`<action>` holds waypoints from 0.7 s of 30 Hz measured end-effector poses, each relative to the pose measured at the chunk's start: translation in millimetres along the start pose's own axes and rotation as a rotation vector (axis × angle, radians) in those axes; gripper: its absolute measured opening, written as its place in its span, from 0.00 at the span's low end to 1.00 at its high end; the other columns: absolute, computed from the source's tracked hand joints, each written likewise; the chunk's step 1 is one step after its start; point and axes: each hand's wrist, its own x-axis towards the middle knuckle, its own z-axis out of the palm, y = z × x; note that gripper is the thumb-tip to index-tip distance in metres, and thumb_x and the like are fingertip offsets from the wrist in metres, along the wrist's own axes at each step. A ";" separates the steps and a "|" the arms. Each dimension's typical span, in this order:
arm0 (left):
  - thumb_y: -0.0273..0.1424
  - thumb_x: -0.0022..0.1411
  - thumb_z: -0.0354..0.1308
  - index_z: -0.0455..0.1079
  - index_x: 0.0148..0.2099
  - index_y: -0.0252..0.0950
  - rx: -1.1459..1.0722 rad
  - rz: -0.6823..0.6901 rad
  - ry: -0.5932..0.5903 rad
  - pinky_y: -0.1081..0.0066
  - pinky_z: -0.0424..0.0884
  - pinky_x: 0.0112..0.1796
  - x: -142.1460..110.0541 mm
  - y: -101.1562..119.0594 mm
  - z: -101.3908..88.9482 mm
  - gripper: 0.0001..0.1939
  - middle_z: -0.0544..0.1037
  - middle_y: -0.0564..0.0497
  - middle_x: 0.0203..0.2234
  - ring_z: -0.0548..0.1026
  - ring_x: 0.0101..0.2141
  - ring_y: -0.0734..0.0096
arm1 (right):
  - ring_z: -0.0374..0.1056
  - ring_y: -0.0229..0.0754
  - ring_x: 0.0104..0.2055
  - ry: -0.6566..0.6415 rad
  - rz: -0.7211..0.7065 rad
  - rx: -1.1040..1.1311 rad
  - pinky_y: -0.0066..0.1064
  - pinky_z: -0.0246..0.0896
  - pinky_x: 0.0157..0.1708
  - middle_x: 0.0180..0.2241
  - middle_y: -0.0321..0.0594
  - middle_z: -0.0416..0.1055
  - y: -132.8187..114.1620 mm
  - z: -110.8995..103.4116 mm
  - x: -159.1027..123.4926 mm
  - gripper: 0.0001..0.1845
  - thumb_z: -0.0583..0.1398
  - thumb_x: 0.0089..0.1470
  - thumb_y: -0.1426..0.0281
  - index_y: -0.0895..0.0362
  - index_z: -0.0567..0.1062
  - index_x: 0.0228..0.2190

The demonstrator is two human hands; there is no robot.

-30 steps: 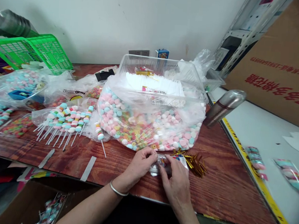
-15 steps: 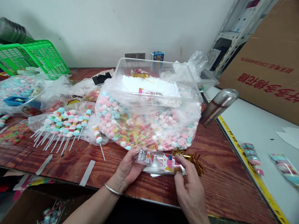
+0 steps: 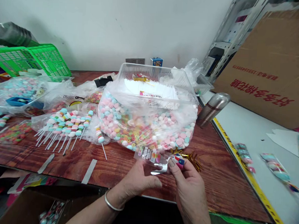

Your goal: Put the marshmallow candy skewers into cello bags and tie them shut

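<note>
A clear printed plastic bag [image 3: 147,156] is pinched at its right end between the thumb and fingers of my right hand [image 3: 192,187]. My left hand [image 3: 137,181] is under the bag's left end, its thumb stretched out apart from the bag and its other fingers partly hidden. Gold twist ties [image 3: 192,158] lie on the table just beyond my right hand. Behind the bag rests a big clear sack of marshmallows and ring gummies [image 3: 138,128].
A clear plastic bin [image 3: 191,84] of white sticks stands behind the sack. To the left lie candy skewers [image 3: 68,122] and a green basket [image 3: 50,58]. A metal flask [image 3: 213,110] stands at right, with wrapped candy skewers [image 3: 278,167] on the white table beyond.
The bag, earlier bunched between both hands, is now spread and held by my right hand at one end. My left thumb has moved off it. The view has shifted slightly.
</note>
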 end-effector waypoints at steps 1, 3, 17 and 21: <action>0.34 0.44 0.73 0.76 0.42 0.36 0.013 0.039 0.083 0.62 0.68 0.48 -0.2 -0.1 4.9 0.21 0.79 0.47 0.35 0.76 0.41 0.60 | 0.73 0.42 0.32 -0.010 -0.039 -0.066 0.35 0.70 0.37 0.30 0.40 0.77 -2.2 -0.7 -2.0 0.16 0.67 0.47 0.59 0.57 0.77 0.34; 0.35 0.51 0.69 0.76 0.41 0.35 -0.015 0.113 0.273 0.67 0.70 0.42 0.9 1.4 12.1 0.15 0.78 0.48 0.33 0.76 0.36 0.66 | 0.72 0.43 0.32 -0.020 -0.124 -0.211 0.33 0.69 0.35 0.30 0.40 0.77 -5.9 -2.0 -6.5 0.14 0.66 0.49 0.59 0.57 0.77 0.33; 0.33 0.41 0.75 0.65 0.30 0.34 -0.500 0.071 0.478 0.81 0.62 0.22 11.4 -12.9 -0.1 0.21 0.66 0.60 0.19 0.63 0.20 0.83 | 0.66 0.41 0.25 0.049 -0.303 -0.481 0.30 0.61 0.26 0.21 0.37 0.68 -16.2 -13.2 -24.0 0.27 0.49 0.61 0.49 0.56 0.77 0.33; 0.30 0.43 0.75 0.65 0.32 0.36 -0.569 0.068 0.501 0.80 0.65 0.23 12.8 -12.7 -3.1 0.20 0.67 0.60 0.21 0.65 0.21 0.83 | 0.69 0.47 0.41 0.047 -0.520 -0.580 0.36 0.63 0.42 0.36 0.42 0.71 -18.7 -10.4 -29.6 0.18 0.52 0.62 0.55 0.53 0.74 0.44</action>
